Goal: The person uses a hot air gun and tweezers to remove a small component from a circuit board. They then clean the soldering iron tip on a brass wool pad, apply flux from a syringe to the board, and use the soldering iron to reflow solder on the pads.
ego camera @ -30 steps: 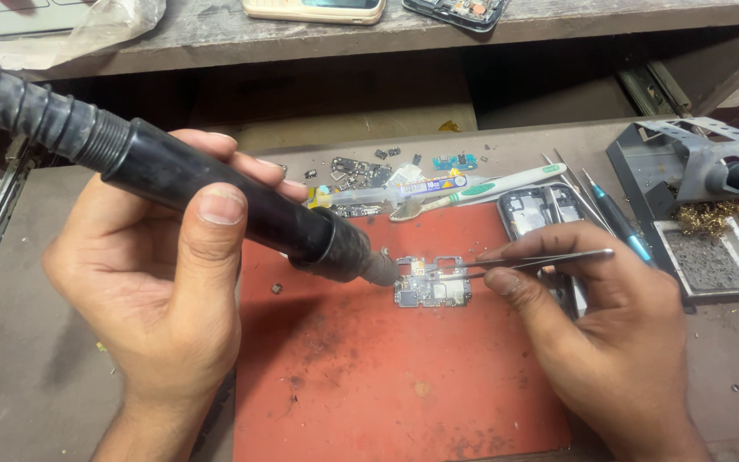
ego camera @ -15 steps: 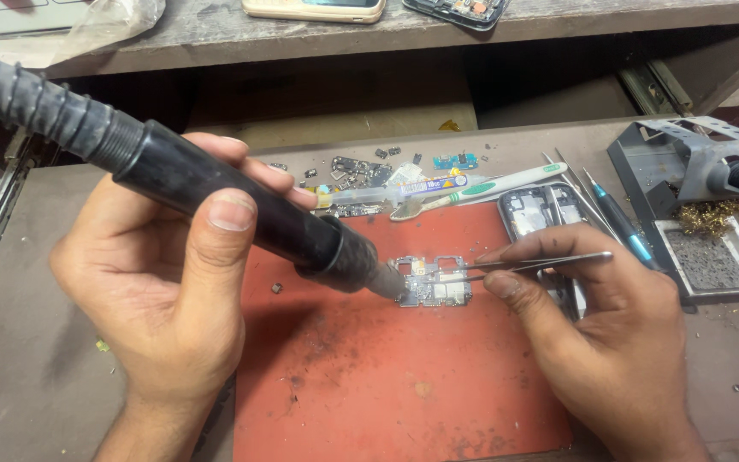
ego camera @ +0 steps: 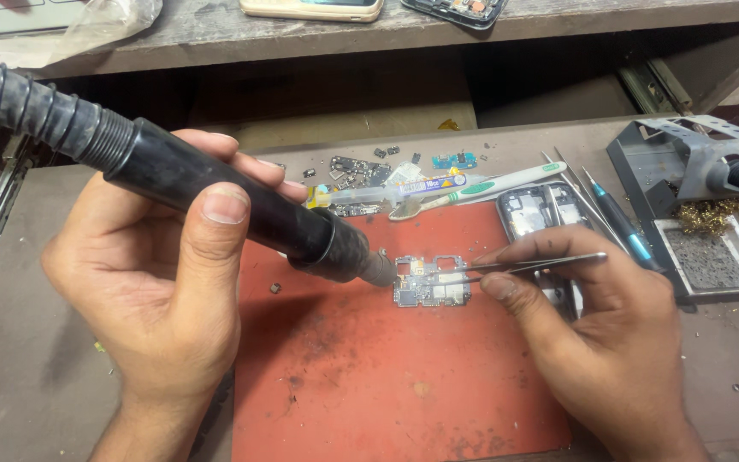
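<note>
Green circuit board (ego camera: pixel 432 281) lies on the red mat (ego camera: pixel 387 376). At its nine o'clock, the left hand (ego camera: pixel 160 274) grips a black hot-air wand (ego camera: pixel 241 201); at three o'clock, the right hand (ego camera: pixel 596 334) pinches tweezers (ego camera: pixel 528 265) touching it.

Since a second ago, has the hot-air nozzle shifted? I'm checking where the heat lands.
Yes, slightly. The nozzle in the left hand has crept right, toward the circuit board, now at its left edge on the red mat.

Yellow-labelled syringe (ego camera: pixel 404 190) above red mat (ego camera: pixel 387 376)
</note>
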